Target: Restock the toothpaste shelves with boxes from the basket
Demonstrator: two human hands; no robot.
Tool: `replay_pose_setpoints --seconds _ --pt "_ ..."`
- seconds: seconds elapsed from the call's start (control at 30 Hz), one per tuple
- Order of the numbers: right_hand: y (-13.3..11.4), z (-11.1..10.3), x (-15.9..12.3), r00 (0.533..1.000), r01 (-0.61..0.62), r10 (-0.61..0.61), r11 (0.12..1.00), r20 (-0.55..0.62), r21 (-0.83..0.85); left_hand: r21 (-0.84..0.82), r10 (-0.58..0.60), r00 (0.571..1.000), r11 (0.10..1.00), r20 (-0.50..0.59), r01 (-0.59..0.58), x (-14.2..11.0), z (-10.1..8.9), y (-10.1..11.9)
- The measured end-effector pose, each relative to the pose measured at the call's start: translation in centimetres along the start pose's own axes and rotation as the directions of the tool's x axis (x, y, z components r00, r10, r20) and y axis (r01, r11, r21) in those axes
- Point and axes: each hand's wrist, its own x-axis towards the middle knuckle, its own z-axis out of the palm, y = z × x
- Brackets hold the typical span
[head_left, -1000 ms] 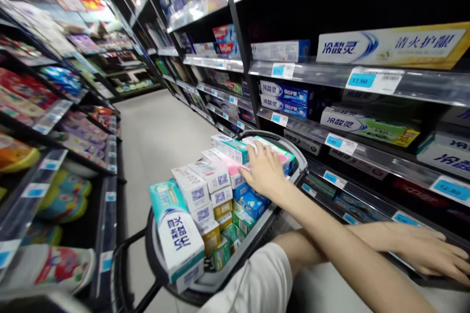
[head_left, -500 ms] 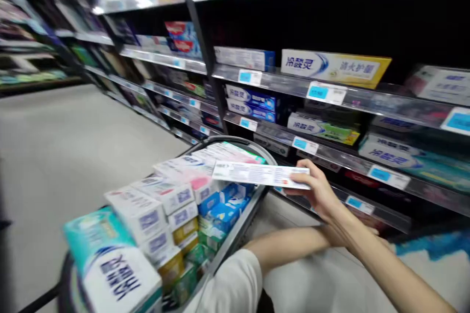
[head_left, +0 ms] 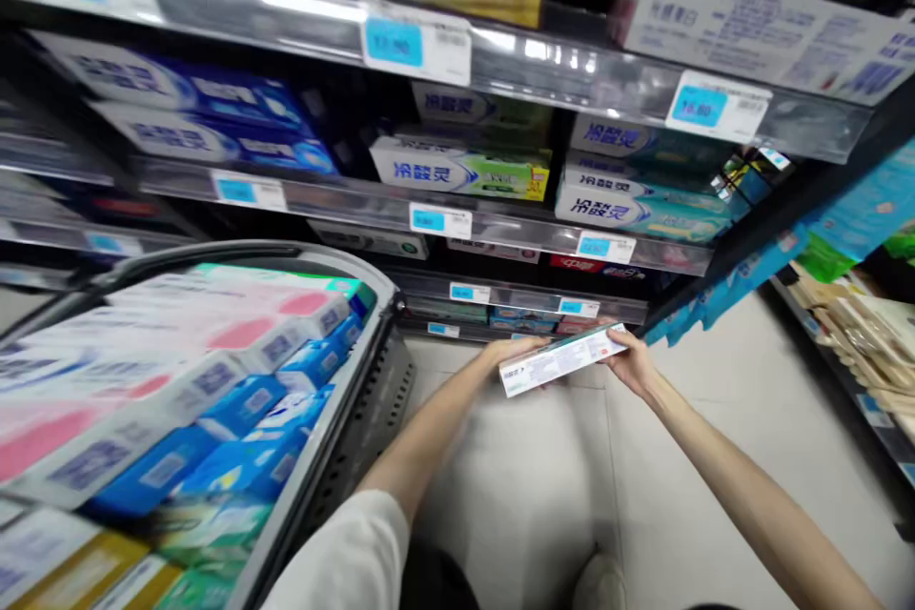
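A long white toothpaste box (head_left: pixel 561 360) is held out in front of the lowest shelves, tilted with its right end higher. My right hand (head_left: pixel 629 364) grips its right end between thumb and fingers. My left hand (head_left: pixel 516 350) is at the box's left part, its fingers mostly hidden behind and under it. Nearest beyond the hands are bottom-shelf boxes, partly covered by the held box. To the left stands a grey-rimmed shopping basket (head_left: pixel 396 310), filled with white-and-pink boxes (head_left: pixel 247 334), blue boxes (head_left: pixel 243 405) and gold-edged ones.
A green-and-white toothpaste box (head_left: pixel 461 167) lies on a middle shelf, with teal-and-white boxes (head_left: pixel 636 205) to its right. Blue boxes (head_left: pixel 235 110) are stacked further left. Price tags line the shelf edges. Another rack (head_left: pixel 858 353) stands across the tiled floor at right.
The view has swung right and down. The toothpaste box has moved from beside the basket's load to over the floor, and my left hand has come up to it.
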Motion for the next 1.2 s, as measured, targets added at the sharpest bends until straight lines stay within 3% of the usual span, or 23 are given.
replay_pose_setpoints --seconds 0.1,0.23,0.33,0.43,0.53,0.63,0.73,0.9,1.2 --pt "1.3 -2.3 0.3 0.998 -0.016 0.027 0.985 0.064 -0.173 0.068 -0.076 0.996 0.995 0.045 0.073 0.4 -2.5 -1.9" --pt "3.4 -4.5 1.0 0.978 0.004 0.099 0.874 0.186 -0.486 0.3 -0.222 0.971 0.936 0.088 0.187 1.0 -3.6 -4.0" --pt "6.3 -5.4 1.4 0.947 0.044 0.211 0.664 0.244 -0.747 0.464 -0.336 0.939 0.845 0.077 0.265 2.7 -3.0 -5.4" --pt "9.8 -5.4 1.3 0.917 0.103 0.323 0.373 0.233 -0.922 0.63 -0.368 0.93 0.72 -0.009 0.291 5.0 -1.5 -6.9" --pt "12.2 -5.3 1.0 0.887 0.167 0.416 0.12 0.203 -0.979 0.74 -0.337 0.939 0.615 -0.065 0.272 6.3 0.2 -8.1" --pt "12.6 -5.8 1.2 0.85 0.224 0.493 -0.026 0.183 -0.974 0.806 -0.291 0.953 0.543 -0.084 0.237 6.3 0.7 -8.7" --pt "11.8 -6.8 2.2 0.824 0.258 0.543 -0.107 0.161 -0.96 0.848 -0.265 0.961 0.488 -0.081 0.206 6.1 0.0 -8.8" --pt "11.0 -8.4 3.5 0.827 0.271 0.549 -0.2 0.122 -0.942 0.888 -0.3 0.95 0.408 -0.087 0.21 6.4 -0.7 -8.7" --pt "11.1 -9.4 2.9 0.833 0.268 0.543 -0.226 0.108 -0.936 0.914 -0.276 0.956 0.358 -0.094 0.193 7.2 -0.8 -8.8"
